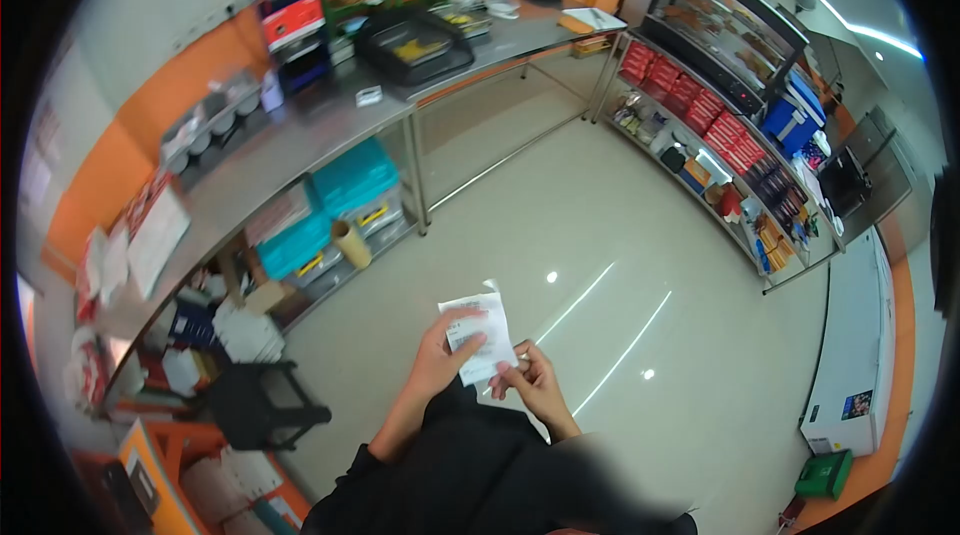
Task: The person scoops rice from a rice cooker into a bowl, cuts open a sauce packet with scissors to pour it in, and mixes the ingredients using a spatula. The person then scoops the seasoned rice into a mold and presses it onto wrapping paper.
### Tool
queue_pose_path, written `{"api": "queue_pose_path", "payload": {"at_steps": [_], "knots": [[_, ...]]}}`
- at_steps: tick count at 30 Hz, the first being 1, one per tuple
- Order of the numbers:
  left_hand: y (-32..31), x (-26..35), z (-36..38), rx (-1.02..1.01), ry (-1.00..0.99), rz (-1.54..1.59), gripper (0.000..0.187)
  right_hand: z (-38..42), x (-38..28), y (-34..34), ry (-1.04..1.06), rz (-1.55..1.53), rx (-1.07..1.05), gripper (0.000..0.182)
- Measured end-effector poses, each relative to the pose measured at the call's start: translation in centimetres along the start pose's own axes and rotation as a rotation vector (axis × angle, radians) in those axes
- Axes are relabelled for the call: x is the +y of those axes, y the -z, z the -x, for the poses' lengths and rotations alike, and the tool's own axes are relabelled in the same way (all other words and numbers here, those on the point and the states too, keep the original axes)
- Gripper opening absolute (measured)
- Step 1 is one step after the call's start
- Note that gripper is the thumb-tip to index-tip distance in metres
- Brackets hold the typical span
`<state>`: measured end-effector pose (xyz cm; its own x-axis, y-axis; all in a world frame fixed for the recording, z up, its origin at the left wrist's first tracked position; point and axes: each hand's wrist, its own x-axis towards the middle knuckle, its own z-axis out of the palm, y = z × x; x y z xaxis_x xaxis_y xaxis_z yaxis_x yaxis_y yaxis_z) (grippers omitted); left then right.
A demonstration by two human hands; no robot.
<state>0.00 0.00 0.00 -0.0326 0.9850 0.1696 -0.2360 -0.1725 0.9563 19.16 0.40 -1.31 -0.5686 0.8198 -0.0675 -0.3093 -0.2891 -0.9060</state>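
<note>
A white paper receipt with printed lines is held up in front of my body, above the tiled floor. My left hand grips its left side, the thumb lying across the printed face. At the lower right corner, my right hand pinches the paper between thumb and fingers. The receipt's top edge curls slightly. Behind the paper, some of my left fingers are hidden.
Steel counters run along the left and back walls, with a black tray on top. A black stool stands lower left. At right are a shelf with red boxes and a white chest freezer.
</note>
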Motion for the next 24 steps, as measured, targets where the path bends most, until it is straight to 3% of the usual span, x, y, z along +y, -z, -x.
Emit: {"api": "queue_pose_path", "payload": {"at_steps": [2,3,5,6,11,17,19,20,21,23,24], "knots": [[1.3,0.7,-0.5,-0.125,0.121,-0.245,0.018,-1.2,0.7,-0.5,-0.014,0.170,0.028,0.024],[-5.3,-2.1,-11.5,-0.132,0.138,-0.230,0.018,-6.8,-5.4,10.5,-0.029,0.171,0.046,0.024],[-6.3,-3.2,-18.7,-0.393,0.270,-0.313,0.015,-12.3,-8.0,16.5,0.141,0.195,0.178,0.020],[-5.9,-4.4,-22.2,-0.509,0.221,-0.336,0.020,-15.1,-9.2,18.6,0.122,0.116,0.200,0.017],[-12.6,-8.5,-41.1,-0.754,0.331,-0.361,0.021,-23.7,-18.2,31.9,0.053,0.129,0.321,0.011],[-25.8,-14.4,-63.2,-1.167,0.412,-0.261,0.023,-28.3,-26.9,48.2,0.250,0.283,0.805,0.010],[-30.0,-17.7,-70.3,-1.230,0.358,-0.305,0.025,-30.0,-28.2,55.7,0.362,0.394,1.195,0.010],[-31.9,-19.4,-73.9,-1.191,0.285,-0.374,0.029,-30.8,-29.3,59.4,0.393,0.208,1.259,0.011],[-34.0,-20.7,-77.6,-1.224,0.274,-0.372,0.029,-31.2,-30.4,63.4,0.410,0.207,1.288,0.011],[-37.3,-22.9,-84.7,-0.967,0.227,-0.321,0.035,-31.9,-31.9,71.3,0.405,-0.153,1.067,0.013],[-38.8,-24.1,-88.5,-0.888,0.312,-0.268,0.038,-32.8,-31.9,76.3,0.358,-0.266,0.993,0.012]]}}
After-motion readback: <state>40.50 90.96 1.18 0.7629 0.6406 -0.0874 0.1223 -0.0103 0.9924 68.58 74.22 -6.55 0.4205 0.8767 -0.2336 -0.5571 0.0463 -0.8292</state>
